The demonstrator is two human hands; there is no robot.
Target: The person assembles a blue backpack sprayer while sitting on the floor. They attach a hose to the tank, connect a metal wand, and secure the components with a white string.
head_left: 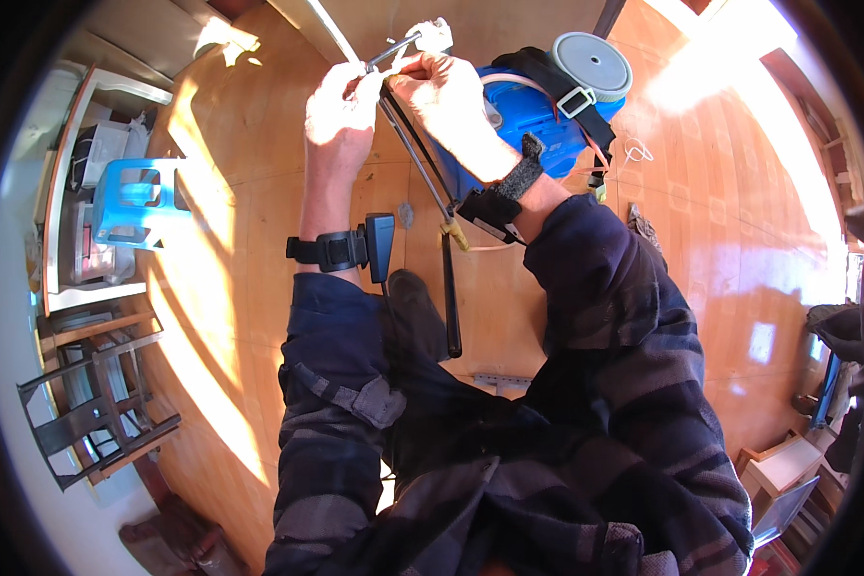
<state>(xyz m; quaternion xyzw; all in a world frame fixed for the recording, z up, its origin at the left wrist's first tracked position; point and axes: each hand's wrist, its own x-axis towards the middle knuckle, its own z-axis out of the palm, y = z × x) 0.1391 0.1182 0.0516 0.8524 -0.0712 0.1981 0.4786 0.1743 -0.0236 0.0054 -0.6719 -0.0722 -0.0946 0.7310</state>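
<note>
At the top of the view both my hands meet around a thin metal rod [410, 139], which looks like a sprayer wand. My left hand [340, 108] has its fingers closed on the rod near a dark joint. Close beside it, my right hand [443, 101] is pinched, and what lies between its fingertips is too small and bright to make out. A short dark bar leads from the joint to a white piece [432, 36]. Lower down, the rod runs past a yellowish fitting [454, 233] to a black handle [452, 307] by my foot.
A blue tank [537, 120] with a round grey lid [591, 67] and black straps stands right of my hands. To the left are a blue plastic stool [139, 202] and a dark wooden frame [100, 413]. A small wooden box [782, 470] sits at lower right.
</note>
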